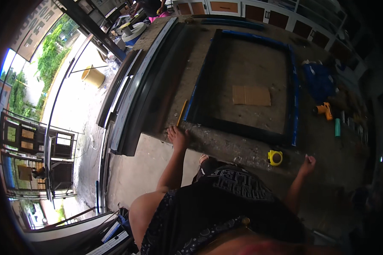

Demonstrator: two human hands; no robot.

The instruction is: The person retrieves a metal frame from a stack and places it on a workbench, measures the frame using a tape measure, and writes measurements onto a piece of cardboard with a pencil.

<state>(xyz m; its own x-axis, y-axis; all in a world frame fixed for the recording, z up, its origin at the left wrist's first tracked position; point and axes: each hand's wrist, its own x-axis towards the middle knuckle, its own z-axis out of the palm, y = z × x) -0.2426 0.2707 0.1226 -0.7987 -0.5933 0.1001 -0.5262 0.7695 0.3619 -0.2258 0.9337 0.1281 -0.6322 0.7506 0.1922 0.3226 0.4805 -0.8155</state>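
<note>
A person's left hand point(178, 138) is resting at the near edge of a worn work surface point(225, 138), its fingers standing apart, with a yellow pencil point(182, 111) lying just beyond the fingertips; whether the near end is being pinched, the view is not telling. The right hand point(308, 163) is hanging at the other side, fingers curling loosely, and whether they are closing on anything small cannot be told. Just left of that hand, a yellow-and-black tape measure point(275, 158) is sitting near the edge. Beyond and between the 2 hands, a dark rectangular frame point(294, 91) is lying flat, blue strips running along parts of its sides, its near-left corner sitting just past the left fingertips and its near-right corner ahead and left of the right hand. A piece of cardboard point(251, 95) is showing inside it. By the look of it, the pencil is promising to be light, stiff and easy to roll, best being pinched about its middle by a thumb and 2 fingers. The frame is looking rigid but awkwardly wide, probably of moderate weight, its smooth faces likely slippery and its finish open to scratching; it is calling for 2 hands, 1 on each of the opposite sides, clear of the corner joints. The tape measure is appearing compact and sturdy, its rounded case suiting a palm grip from above.
</note>
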